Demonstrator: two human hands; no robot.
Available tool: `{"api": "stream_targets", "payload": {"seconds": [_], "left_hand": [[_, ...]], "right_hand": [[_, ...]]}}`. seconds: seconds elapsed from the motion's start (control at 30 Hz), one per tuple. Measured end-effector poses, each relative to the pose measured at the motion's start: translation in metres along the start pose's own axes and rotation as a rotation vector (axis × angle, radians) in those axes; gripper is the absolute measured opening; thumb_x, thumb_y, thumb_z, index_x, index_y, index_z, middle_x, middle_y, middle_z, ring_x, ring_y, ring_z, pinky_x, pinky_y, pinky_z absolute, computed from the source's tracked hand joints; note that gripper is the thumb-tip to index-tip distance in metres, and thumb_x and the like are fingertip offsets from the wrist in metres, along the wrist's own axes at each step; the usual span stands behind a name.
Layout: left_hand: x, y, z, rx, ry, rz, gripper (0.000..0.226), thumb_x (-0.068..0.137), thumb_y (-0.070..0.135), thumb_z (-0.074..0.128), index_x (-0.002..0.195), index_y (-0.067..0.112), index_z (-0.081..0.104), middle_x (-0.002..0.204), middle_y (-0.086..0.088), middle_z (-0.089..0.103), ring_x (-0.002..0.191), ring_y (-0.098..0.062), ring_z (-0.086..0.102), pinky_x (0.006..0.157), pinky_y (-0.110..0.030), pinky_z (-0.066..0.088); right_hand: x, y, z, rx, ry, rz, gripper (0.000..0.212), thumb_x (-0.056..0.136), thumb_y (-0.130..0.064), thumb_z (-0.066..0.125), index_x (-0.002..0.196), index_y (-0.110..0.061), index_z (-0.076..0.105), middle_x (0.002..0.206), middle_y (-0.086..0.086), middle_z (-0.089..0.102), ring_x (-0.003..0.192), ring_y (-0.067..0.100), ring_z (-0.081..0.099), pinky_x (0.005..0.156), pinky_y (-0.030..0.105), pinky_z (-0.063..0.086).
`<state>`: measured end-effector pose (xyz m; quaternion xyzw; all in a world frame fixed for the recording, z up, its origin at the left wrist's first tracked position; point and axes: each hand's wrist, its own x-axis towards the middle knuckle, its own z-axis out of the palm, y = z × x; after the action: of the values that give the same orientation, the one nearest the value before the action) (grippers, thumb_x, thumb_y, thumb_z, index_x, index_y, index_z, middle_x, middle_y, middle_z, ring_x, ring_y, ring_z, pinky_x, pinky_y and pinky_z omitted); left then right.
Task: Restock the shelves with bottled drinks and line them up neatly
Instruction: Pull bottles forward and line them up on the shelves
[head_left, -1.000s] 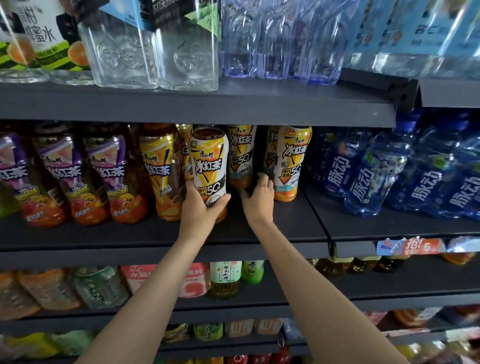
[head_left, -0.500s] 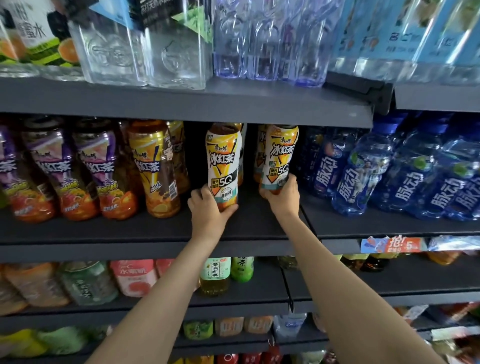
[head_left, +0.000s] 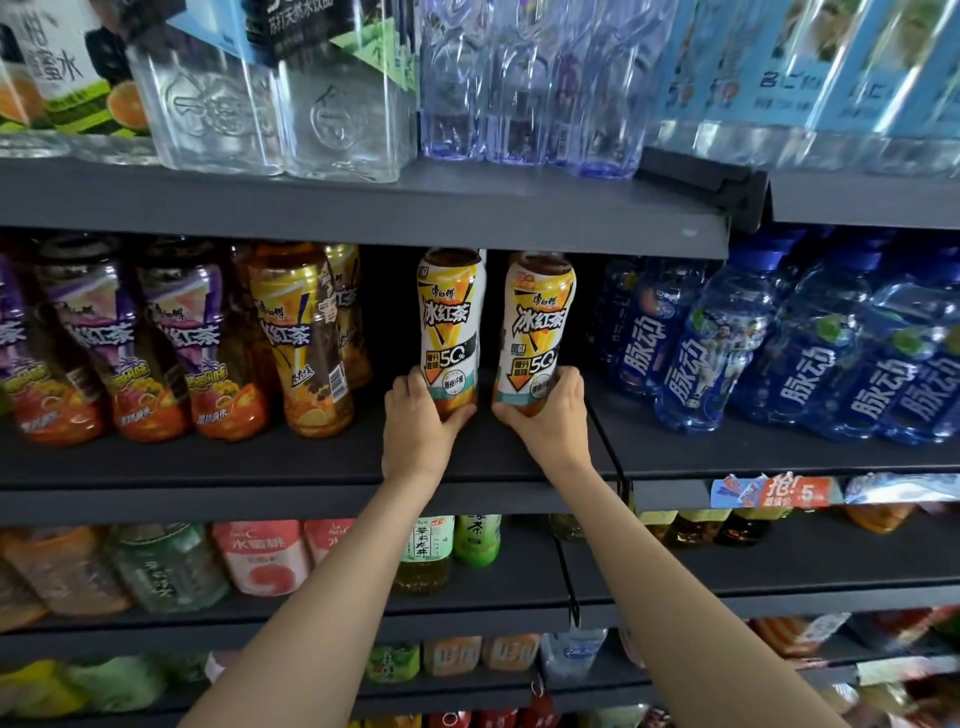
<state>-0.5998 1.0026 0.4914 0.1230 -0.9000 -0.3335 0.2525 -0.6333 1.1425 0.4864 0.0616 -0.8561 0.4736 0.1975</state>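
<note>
Bottles side by side, one in each hand

Labels read 冰红茶 and "50" on both white-and-yellow iced tea bottles. Left hand (head_left: 422, 422) reaches up, arm outstretched, fingers curled round the base of the left tea bottle (head_left: 450, 332); right hand (head_left: 546, 410) mirrors it, fingers wrapped round the base of the right tea bottle (head_left: 539, 332). Both bottles stand upright on the dark middle shelf (head_left: 311, 462), just beside each other, dark tea showing at their necks. Beyond the right fingers, blue bottles (head_left: 711, 353) marked 脉动; beyond the left fingers, a yellow 冰红茶 bottle (head_left: 306, 343).
</note>
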Motion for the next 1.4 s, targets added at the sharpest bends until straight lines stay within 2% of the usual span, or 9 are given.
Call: {"api": "stream_targets", "payload": {"seconds": [0.57,0.7,0.8,0.93,1.03,1.1,1.2,1.27,1.4], "left_hand": [[-0.005,0.007,0.004,0.011,0.042,-0.053,0.068,0.077,0.042,0.07,0.125,0.004,0.04,0.124,-0.013,0.046,0.118,-0.027,0.043,0.087,-0.037,0.043],[-0.013,0.007,0.001,-0.056,0.157,0.021,0.076,0.074,0.04,0.072,0.13,0.001,0.038,0.128,-0.018,0.043,0.12,-0.031,0.039,0.094,-0.04,0.04],[-0.033,0.01,0.0,-0.101,0.263,0.202,0.066,0.076,0.052,0.061,0.119,0.003,0.048,0.116,-0.015,0.05,0.107,-0.029,0.045,0.089,-0.04,0.038],[-0.042,0.013,0.0,-0.149,0.12,0.351,0.072,0.07,0.059,0.055,0.116,0.003,0.051,0.107,-0.008,0.054,0.103,-0.021,0.044,0.087,-0.034,0.037],[-0.033,0.005,-0.009,-0.208,0.115,0.286,0.066,0.068,0.059,0.054,0.103,0.003,0.054,0.092,-0.006,0.052,0.094,-0.022,0.047,0.081,-0.036,0.042],[-0.029,-0.004,-0.017,-0.221,0.152,0.264,0.062,0.069,0.058,0.054,0.096,0.002,0.052,0.086,-0.004,0.048,0.09,-0.019,0.046,0.078,-0.029,0.039],[-0.028,-0.01,-0.022,-0.258,0.147,0.219,0.053,0.072,0.043,0.069,0.101,0.003,0.05,0.09,0.002,0.043,0.095,-0.016,0.043,0.077,-0.017,0.03],[-0.028,-0.01,-0.02,-0.269,0.149,0.215,0.056,0.07,0.048,0.065,0.103,0.006,0.049,0.092,0.005,0.042,0.095,-0.009,0.039,0.077,-0.014,0.029],[-0.025,-0.013,-0.016,-0.265,0.149,0.193,0.066,0.067,0.059,0.054,0.109,0.008,0.048,0.095,0.008,0.041,0.098,-0.007,0.039,0.08,-0.018,0.032]], "right_hand": [[0.0,-0.004,-0.001,-0.003,-0.036,-0.005,0.065,0.073,-0.022,0.077,0.12,-0.002,0.037,0.121,0.01,0.042,0.114,0.022,0.043,0.086,0.022,0.036],[-0.003,-0.005,-0.005,0.0,-0.042,-0.006,0.065,0.071,-0.024,0.079,0.116,-0.002,0.038,0.116,0.009,0.042,0.112,0.022,0.044,0.085,0.021,0.037],[-0.02,-0.004,-0.013,0.028,-0.044,-0.073,0.06,0.069,-0.027,0.081,0.107,-0.004,0.04,0.105,0.004,0.042,0.103,0.018,0.047,0.077,0.02,0.04],[-0.046,-0.011,-0.015,0.043,-0.163,-0.262,0.05,0.071,-0.02,0.078,0.104,-0.003,0.045,0.1,0.006,0.045,0.093,0.015,0.046,0.072,0.016,0.033],[-0.032,-0.022,-0.028,0.033,-0.477,-0.34,0.054,0.072,-0.02,0.078,0.116,-0.005,0.05,0.106,0.0,0.052,0.097,0.01,0.05,0.073,0.011,0.035],[-0.01,-0.018,-0.035,0.049,-0.593,-0.266,0.053,0.076,-0.02,0.076,0.123,-0.01,0.054,0.112,-0.003,0.056,0.105,0.008,0.055,0.085,0.01,0.039],[0.028,-0.003,-0.027,0.075,-0.292,0.046,0.063,0.079,-0.023,0.073,0.133,-0.006,0.043,0.131,0.011,0.051,0.123,0.024,0.049,0.1,0.029,0.042],[0.046,0.001,-0.011,0.017,-0.179,0.202,0.08,0.077,-0.029,0.074,0.139,-0.003,0.031,0.138,0.016,0.042,0.128,0.03,0.042,0.103,0.034,0.037],[0.07,-0.002,0.024,0.046,-0.045,0.277,0.075,0.076,-0.029,0.075,0.132,-0.001,0.034,0.133,0.018,0.047,0.123,0.034,0.046,0.099,0.041,0.041]]}}
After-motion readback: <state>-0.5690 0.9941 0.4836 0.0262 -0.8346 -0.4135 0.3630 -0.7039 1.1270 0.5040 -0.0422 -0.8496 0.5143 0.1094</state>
